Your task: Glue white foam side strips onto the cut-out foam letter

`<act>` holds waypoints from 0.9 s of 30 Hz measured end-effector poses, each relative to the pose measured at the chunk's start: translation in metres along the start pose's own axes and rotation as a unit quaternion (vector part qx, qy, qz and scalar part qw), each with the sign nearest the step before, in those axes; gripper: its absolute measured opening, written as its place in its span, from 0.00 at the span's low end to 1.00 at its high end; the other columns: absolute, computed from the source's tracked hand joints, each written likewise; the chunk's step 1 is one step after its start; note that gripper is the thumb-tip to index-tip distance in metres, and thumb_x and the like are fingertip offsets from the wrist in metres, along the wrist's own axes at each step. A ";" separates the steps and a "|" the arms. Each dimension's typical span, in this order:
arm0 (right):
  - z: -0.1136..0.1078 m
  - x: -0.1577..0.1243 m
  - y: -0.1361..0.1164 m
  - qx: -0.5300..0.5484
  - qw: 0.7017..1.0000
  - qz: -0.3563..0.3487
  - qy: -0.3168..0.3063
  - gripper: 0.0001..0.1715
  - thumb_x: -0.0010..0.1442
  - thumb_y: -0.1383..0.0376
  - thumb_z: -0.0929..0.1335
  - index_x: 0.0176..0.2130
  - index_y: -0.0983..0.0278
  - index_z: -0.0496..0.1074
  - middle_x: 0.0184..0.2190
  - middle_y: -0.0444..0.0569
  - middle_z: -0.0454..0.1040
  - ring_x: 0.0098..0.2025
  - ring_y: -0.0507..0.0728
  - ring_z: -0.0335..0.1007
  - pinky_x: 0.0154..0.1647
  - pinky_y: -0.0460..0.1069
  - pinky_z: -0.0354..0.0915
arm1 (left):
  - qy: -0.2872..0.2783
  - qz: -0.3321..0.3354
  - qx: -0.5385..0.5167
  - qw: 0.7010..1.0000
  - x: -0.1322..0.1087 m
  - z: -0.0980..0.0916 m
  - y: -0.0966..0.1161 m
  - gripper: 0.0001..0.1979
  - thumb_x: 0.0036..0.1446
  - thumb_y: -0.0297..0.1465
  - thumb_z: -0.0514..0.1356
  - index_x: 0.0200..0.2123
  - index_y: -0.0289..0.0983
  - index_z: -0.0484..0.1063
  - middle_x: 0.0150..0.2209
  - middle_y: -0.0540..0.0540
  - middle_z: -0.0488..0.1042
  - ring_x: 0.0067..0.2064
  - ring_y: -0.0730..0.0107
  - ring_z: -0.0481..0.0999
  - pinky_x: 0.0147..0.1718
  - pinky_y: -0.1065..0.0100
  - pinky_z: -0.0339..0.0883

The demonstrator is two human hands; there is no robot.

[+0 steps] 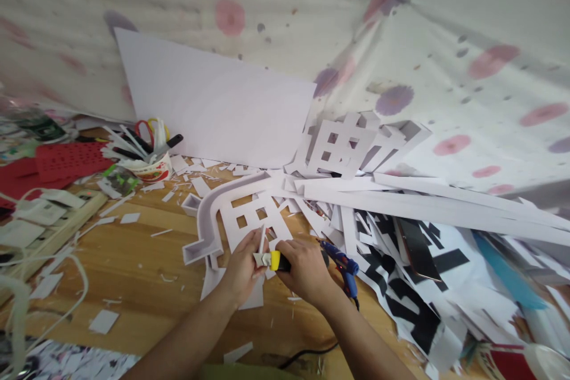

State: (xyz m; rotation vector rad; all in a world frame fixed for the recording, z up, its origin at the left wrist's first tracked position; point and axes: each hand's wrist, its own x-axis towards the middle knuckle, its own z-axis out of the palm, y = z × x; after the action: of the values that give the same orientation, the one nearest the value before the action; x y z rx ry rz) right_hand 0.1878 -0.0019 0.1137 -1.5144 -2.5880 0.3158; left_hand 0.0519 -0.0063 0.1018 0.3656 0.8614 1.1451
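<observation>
My right hand (305, 264) is closed around a yellow-and-black utility knife (275, 260), its tip pointing left. My left hand (243, 264) pinches a narrow white foam strip (262, 240) that stands upright right at the knife's tip. Both hands rest over a white foam-board cut-out character (253, 217) lying on the wooden table (133, 261). A curved white foam border (209, 214) runs along the character's left side.
A blue glue gun (342, 264) lies just right of my right hand, its cord trailing toward me. White strips, scraps and black-and-white printed sheets (401, 273) pile up on the right. A cup of scissors and pens (149, 157) stands back left. A white board (214, 101) leans behind.
</observation>
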 end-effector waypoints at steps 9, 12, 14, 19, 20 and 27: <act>-0.003 -0.001 -0.002 -0.024 1.000 0.014 0.008 0.04 0.50 0.67 0.64 0.30 0.63 0.67 0.28 0.45 0.73 0.30 0.54 0.66 0.27 0.46 0.47 | 0.021 -0.001 0.019 1.000 -0.003 0.001 0.002 0.22 0.38 0.47 0.65 0.28 0.36 0.64 0.18 0.58 0.55 0.18 0.85 0.50 0.15 0.79 0.40; -0.005 0.000 -0.002 -0.026 1.000 0.013 0.000 0.03 0.50 0.67 0.64 0.29 0.63 0.67 0.27 0.46 0.73 0.30 0.54 0.66 0.28 0.46 0.47 | 0.026 -0.006 0.018 0.999 -0.004 0.002 0.001 0.22 0.38 0.46 0.66 0.26 0.36 0.63 0.18 0.58 0.54 0.18 0.85 0.51 0.16 0.79 0.42; -0.006 0.000 -0.001 -0.022 1.000 0.018 -0.003 0.04 0.49 0.67 0.64 0.30 0.63 0.68 0.28 0.46 0.74 0.30 0.54 0.67 0.28 0.46 0.48 | 0.029 -0.009 0.013 0.999 -0.004 0.002 0.001 0.22 0.38 0.46 0.66 0.25 0.36 0.62 0.18 0.59 0.54 0.18 0.86 0.51 0.16 0.79 0.41; -0.010 0.002 0.004 -0.015 0.999 0.028 -0.001 0.09 0.49 0.67 0.65 0.34 0.62 0.69 0.29 0.47 0.74 0.32 0.55 0.67 0.29 0.46 0.49 | 0.027 -0.007 -0.004 1.000 -0.006 0.001 -0.002 0.21 0.37 0.44 0.67 0.25 0.36 0.62 0.17 0.60 0.53 0.17 0.87 0.46 0.15 0.79 0.35; -0.011 0.002 0.004 -0.015 1.000 0.023 -0.003 0.09 0.49 0.67 0.65 0.34 0.62 0.69 0.29 0.47 0.74 0.32 0.55 0.67 0.29 0.46 0.49 | 0.025 -0.006 -0.004 1.000 -0.007 0.002 -0.002 0.21 0.37 0.43 0.67 0.25 0.36 0.62 0.17 0.60 0.53 0.16 0.87 0.46 0.15 0.79 0.35; -0.015 0.003 0.000 -0.025 0.999 -0.007 -0.032 0.06 0.49 0.66 0.64 0.31 0.62 0.68 0.29 0.47 0.75 0.31 0.55 0.67 0.29 0.46 0.49 | 0.050 -0.015 0.001 0.999 -0.008 0.003 -0.002 0.23 0.35 0.45 0.67 0.28 0.36 0.64 0.16 0.60 0.53 0.16 0.87 0.48 0.15 0.79 0.39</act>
State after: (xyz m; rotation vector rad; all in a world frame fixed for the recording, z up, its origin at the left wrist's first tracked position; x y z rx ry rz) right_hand 0.1893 0.0022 0.1283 -1.5249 -2.6742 0.3034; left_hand 0.0547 -0.0135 0.1056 0.2982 0.9535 1.1427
